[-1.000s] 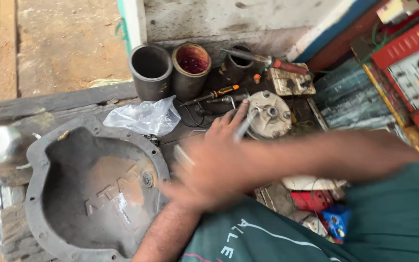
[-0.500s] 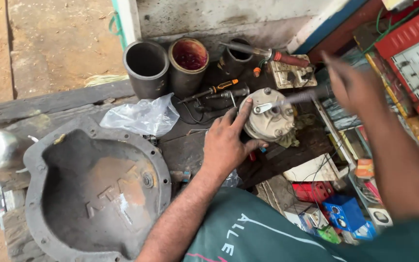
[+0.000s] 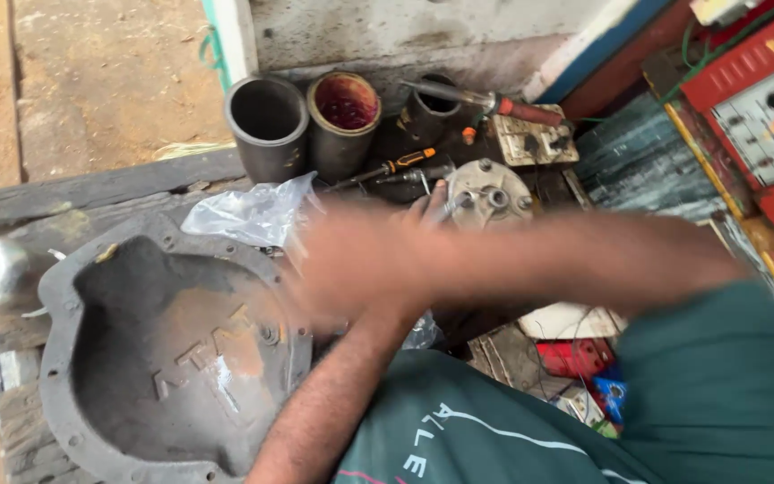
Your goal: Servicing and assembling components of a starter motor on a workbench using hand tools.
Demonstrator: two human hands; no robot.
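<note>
Head view: workbench seen from above, both forearms crossing mid-frame.
Left hand (image 3: 423, 224): fingertips resting on the round metal part (image 3: 487, 193); fingers loosely spread, nothing pinched.
Right hand (image 3: 347, 264): motion-blurred, lying across the left wrist; grip cannot be told.
Round metal part: on the bench, just right of the orange-handled screwdriver (image 3: 387, 168).
Cast housing (image 3: 172, 358): lower left, hollow side up.
Plastic bag (image 3: 248, 213): between housing and two dark cylinders (image 3: 302, 121).
</note>
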